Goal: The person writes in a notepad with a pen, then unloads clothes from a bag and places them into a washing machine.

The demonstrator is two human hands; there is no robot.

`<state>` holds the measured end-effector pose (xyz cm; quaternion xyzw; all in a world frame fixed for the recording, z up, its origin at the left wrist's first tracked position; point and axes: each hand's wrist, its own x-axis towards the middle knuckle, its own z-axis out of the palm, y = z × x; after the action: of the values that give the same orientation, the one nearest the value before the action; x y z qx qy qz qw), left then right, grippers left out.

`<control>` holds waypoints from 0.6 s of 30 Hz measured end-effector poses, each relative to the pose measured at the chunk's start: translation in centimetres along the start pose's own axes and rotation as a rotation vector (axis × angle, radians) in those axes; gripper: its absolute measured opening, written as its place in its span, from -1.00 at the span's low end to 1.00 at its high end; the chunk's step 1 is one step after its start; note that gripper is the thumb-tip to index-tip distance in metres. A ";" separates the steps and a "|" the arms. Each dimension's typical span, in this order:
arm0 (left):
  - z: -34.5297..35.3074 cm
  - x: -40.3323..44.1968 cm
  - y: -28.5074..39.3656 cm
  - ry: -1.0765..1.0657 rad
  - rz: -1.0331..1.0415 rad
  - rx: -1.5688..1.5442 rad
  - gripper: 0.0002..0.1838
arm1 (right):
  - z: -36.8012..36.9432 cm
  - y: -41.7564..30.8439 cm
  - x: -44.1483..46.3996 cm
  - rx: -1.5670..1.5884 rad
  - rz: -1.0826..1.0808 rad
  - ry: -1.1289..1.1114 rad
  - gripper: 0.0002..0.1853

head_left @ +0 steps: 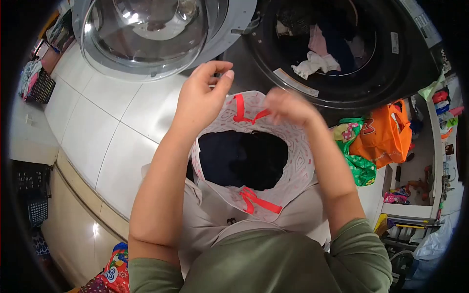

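Observation:
A white laundry bag (299, 161) with a pink pattern and red handles (264, 200) stands upright between my legs, its mouth wide. Inside it lies a heap of dark clothes (239, 158). My left hand (207, 93) is raised over the bag's far left rim, fingers loosely curled, with a gap to the thumb and nothing visible in it. Smeared by motion, my right hand (289, 107) is at the bag's far right rim, close to the far red handle (239, 108); whether it touches the handle I cannot tell.
Ahead is a dark front-loading washing machine (266, 53), its round glass door (146, 44) swung out to the left. Several clothes (317, 63) lie in its drum. An orange plastic bag (383, 134) and a green bag (359, 168) are at right. A black basket (41, 87) stands far left.

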<state>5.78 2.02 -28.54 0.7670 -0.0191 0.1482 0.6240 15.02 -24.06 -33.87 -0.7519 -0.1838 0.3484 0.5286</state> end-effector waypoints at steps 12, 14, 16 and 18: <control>0.6 -0.7 -0.6 -0.089 0.176 0.406 -0.78 | 6.8 28.0 -1.0 -0.893 0.617 0.038 -0.64; 0.3 -0.5 -0.5 -0.106 0.175 0.433 -0.76 | 5.7 24.3 0.6 -0.800 0.462 -0.058 -0.71; 0.0 -0.4 0.4 -0.174 0.116 0.374 -0.61 | 3.9 15.6 1.1 -0.472 0.405 -0.156 -0.74; 0.0 -0.7 0.6 -0.267 0.093 0.329 -0.41 | 2.2 7.8 0.0 -0.194 0.289 -0.130 -0.86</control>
<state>4.99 1.77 -28.17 0.8697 -0.1124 0.0752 0.4746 12.79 -25.52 -41.52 -0.7940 -0.1404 0.4491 0.3850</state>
